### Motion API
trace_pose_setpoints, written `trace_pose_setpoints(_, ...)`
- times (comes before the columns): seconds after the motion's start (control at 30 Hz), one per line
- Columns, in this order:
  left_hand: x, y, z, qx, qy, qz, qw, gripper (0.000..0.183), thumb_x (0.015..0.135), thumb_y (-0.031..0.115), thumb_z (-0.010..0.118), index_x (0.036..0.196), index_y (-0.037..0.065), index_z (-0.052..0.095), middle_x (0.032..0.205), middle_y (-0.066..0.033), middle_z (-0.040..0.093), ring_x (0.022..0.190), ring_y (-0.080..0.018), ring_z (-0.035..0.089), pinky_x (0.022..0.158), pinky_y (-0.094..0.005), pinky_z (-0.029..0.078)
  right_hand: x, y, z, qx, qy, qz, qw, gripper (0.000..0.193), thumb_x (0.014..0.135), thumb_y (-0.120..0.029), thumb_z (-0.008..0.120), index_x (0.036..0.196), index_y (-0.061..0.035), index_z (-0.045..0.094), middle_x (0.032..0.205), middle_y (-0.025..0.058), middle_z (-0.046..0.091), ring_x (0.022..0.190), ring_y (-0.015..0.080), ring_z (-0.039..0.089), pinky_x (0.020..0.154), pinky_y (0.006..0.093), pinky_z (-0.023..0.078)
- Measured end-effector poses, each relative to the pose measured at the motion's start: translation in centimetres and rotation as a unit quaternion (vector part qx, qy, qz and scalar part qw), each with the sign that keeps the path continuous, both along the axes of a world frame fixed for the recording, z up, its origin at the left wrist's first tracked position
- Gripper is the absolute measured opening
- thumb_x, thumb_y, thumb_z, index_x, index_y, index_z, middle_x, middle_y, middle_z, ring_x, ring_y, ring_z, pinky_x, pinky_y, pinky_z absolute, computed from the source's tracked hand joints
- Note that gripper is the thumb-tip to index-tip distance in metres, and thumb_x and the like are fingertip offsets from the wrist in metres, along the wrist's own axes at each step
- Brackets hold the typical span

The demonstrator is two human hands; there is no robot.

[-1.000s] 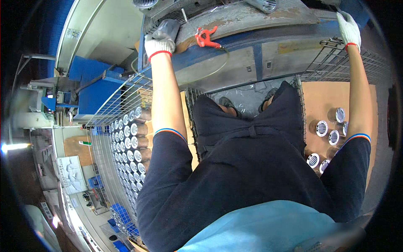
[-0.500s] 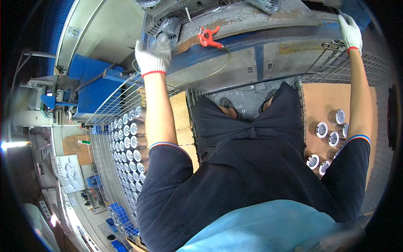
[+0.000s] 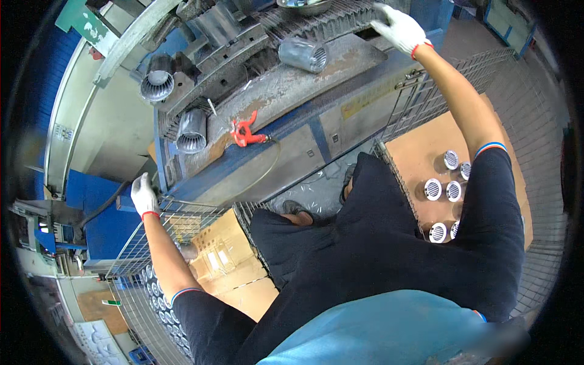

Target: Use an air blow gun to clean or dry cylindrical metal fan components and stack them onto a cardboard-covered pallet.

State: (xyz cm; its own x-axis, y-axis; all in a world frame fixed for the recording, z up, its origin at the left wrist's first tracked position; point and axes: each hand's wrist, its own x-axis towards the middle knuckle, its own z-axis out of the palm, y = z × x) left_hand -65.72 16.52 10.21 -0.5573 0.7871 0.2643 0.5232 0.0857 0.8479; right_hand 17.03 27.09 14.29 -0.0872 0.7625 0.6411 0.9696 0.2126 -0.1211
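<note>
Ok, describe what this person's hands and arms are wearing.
Both the left hand and the right hand wear white knit work gloves with a red band at the cuff. The forearms are bare. Each upper arm is covered by a short dark navy sleeve, the left sleeve and right sleeve, hemmed with thin white, red and blue stripes.

Finned cylinders [image 3: 302, 55] on grimy bench [image 3: 340, 79]
</note>
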Motion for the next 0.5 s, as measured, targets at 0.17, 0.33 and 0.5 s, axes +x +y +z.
trace_pose_setpoints(0.17,-1.8,0.3,-0.1,-0.053,0.001,-0.001,0.999,0.034,0.098,0.032,0.070,0.091,-0.001,0.071,0.075,-0.0045,0.063,0.064,-0.0128,0.054,0.060,-0.0320,0.044,-7.0,4.0,6.9,-0.110,0.116,-0.054,0.986,0.075,0.091,-0.049,0.070,0.149,-0.0050,0.052,0.130,0.0273,0.069,0.120,0.0431,0.067,0.104,0.0461,0.052)
trace_pose_setpoints(0.33,-0.4,0.5,0.6,-0.044,-0.010,0.002,0.999,0.033,0.098,0.031,0.070,0.084,0.001,0.068,0.071,-0.0036,0.060,0.056,-0.0131,0.051,0.053,-0.0327,0.042,-9.0,9.5,7.0,-0.046,0.100,-0.094,0.990,0.063,0.091,-0.045,0.069,0.139,-0.0043,0.060,0.125,0.0266,0.071,0.117,0.0438,0.068,0.101,0.0464,0.053)
trace_pose_setpoints(0.5,-0.2,0.2,0.5,-0.052,-0.027,0.022,0.998,0.034,0.099,0.032,0.070,0.081,0.003,0.064,0.068,-0.0028,0.058,0.054,-0.0126,0.050,0.052,-0.0318,0.040,-10.0,11.1,8.9,-0.028,0.123,-0.055,0.990,0.040,0.090,-0.037,0.068,0.110,-0.0035,0.073,0.112,0.0257,0.073,0.109,0.0432,0.070,0.094,0.0486,0.055)
